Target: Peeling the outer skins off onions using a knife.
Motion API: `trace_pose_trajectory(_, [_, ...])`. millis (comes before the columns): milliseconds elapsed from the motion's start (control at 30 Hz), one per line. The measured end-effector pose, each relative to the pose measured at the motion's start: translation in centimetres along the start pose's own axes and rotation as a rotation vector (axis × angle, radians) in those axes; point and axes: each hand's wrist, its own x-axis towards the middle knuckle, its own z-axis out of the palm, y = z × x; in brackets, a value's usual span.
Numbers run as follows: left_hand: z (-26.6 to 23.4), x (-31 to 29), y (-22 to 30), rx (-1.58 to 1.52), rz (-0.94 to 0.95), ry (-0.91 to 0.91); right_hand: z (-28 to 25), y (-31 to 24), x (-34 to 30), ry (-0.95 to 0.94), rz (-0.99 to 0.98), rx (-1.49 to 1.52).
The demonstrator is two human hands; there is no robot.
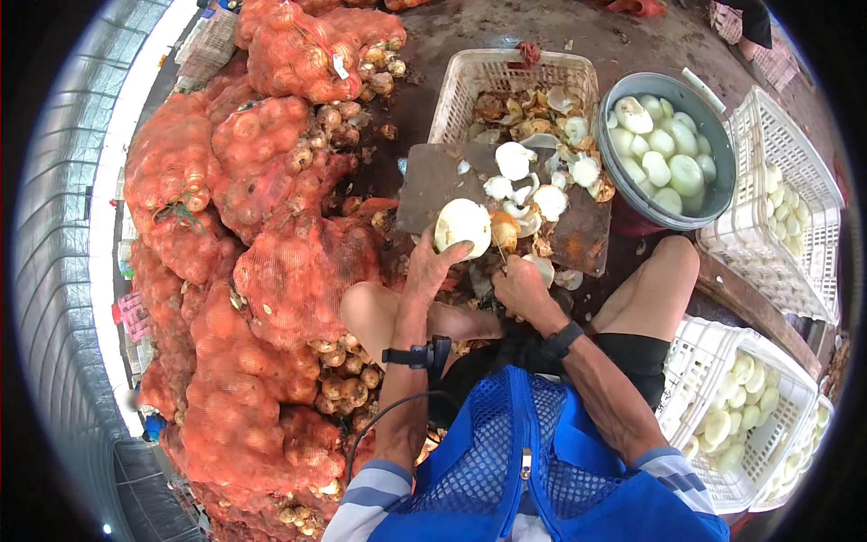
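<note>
My left hand [435,264] is closed around a large peeled white onion [463,226], held over the near left part of a dark board [426,185]. To the right, my right hand [524,287] is a closed fist at the board's near edge. A thin knife blade [503,257] seems to stick out of it; the handle is hidden by the fingers. On the board lie several cut white onion pieces [549,202], an onion with brown skin [504,231] and scraps of peel.
Beyond the board stands a white crate [517,61] with onion skins. A grey bucket [607,135] of peeled onions is at the far right. White crates [768,117] with peeled onions line the right side. Red mesh sacks [262,361] of onions pile up on the left, loose onions [348,384] beside them.
</note>
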Motion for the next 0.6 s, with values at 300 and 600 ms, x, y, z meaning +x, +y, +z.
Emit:
trace_pose_trajectory(300, [0.2, -0.5, -0.6, -0.06, 0.025, 0.041, -0.1, -3.5, -0.6, 0.055, 0.006, 0.034])
trace_pose_trajectory(600, [2.2, -1.3, 1.0, 0.043, 0.015, 0.193, 0.6, -3.6, -0.8, 0.101, -0.048, 0.082])
